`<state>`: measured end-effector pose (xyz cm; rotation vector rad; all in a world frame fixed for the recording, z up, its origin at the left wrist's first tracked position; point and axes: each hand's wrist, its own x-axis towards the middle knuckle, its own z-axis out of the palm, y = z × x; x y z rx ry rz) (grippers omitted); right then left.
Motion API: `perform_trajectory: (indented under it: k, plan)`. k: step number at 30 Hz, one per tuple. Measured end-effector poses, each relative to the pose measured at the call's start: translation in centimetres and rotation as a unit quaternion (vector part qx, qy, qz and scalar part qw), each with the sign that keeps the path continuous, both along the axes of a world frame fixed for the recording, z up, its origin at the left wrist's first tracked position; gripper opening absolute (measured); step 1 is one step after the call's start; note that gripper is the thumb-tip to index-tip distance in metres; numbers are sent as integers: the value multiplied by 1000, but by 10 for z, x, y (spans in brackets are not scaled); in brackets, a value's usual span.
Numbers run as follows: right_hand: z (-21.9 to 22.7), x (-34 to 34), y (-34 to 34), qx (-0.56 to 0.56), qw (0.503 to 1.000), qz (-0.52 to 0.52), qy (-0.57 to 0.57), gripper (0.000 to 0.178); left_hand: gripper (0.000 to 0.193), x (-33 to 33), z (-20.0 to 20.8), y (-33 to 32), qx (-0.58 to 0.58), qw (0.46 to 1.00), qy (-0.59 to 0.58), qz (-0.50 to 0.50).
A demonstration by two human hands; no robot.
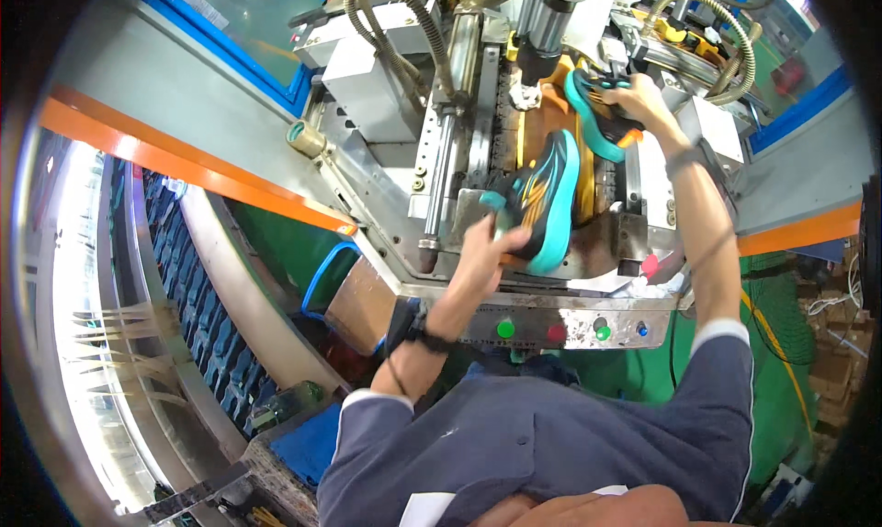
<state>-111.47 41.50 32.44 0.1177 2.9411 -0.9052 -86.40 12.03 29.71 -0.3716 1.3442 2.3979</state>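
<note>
Two black sneakers with turquoise soles and orange lace details are in front of me at the machine. My left hand (485,253) is closed round the heel end of the nearer sneaker (548,196), whose toe points away from me. Farther back and to the right, my right hand (640,104) has its fingers wrapped on the upper of the second sneaker (588,113). That sneaker is tilted, its turquoise sole turned to the left. Both are over the orange-brown bed (551,113) of the machine, below a vertical metal cylinder (548,22). Contact with the bed cannot be made out.
A control panel (574,327) with coloured buttons runs along the machine's front edge. Metal rods (446,173) and ribbed hoses (432,31) flank the bed on the left, with more hoses at right. Orange-edged side panels (184,164) stand either side. A conveyor (197,288) curves past at left.
</note>
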Motion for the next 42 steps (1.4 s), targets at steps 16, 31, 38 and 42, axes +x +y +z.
perform_trajectory:
  k: [16,31,38,42]
  plan:
    - [-91,55,-138,100,933,166,304,58,41,311,18,-18,-110,821,-119,547]
    - [-258,350,-215,-15,803,568,180,19,36,485,-53,43,-41,677,-192,710]
    - [-208,336,-292,-37,810,534,241,23,35,635,-115,21,44,442,-212,871]
    - [-86,407,-413,-223,759,559,250,22,27,744,-186,-18,15,363,-175,915]
